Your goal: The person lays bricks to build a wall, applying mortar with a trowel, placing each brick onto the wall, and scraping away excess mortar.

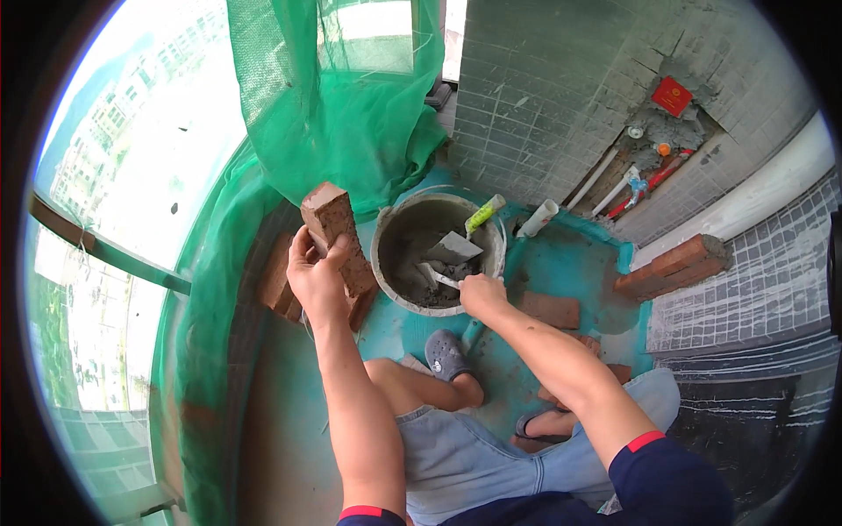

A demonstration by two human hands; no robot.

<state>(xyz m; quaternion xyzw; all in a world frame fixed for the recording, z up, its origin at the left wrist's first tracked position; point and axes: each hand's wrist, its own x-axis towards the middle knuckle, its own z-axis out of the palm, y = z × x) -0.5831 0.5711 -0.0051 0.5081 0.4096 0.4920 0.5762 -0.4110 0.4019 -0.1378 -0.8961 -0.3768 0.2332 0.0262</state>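
Note:
My left hand (317, 279) grips a reddish-brown brick (329, 213), tilted up left of the bucket, thumb and fingers on its sides. Several more bricks (279, 279) lie beneath and beside that hand. Over the near right rim of a round bucket (379, 263), my right hand (482, 295) is closed round a trowel (441, 278). Its pale shank reaches into the grey mortar (405, 250); how much of its blade is buried I cannot tell. A yellow-green handle (485, 213) leans on the far right rim, beside a flat grey blade (456, 246) smeared with mortar.
Green netting (351, 131) hangs by the window at left. A white pipe (538, 217) stands right of the bucket. Loose bricks (551, 310) lie on the turquoise floor near my feet. Another brick piece (674, 266) juts by the tiled wall, below exposed pipes (638, 186).

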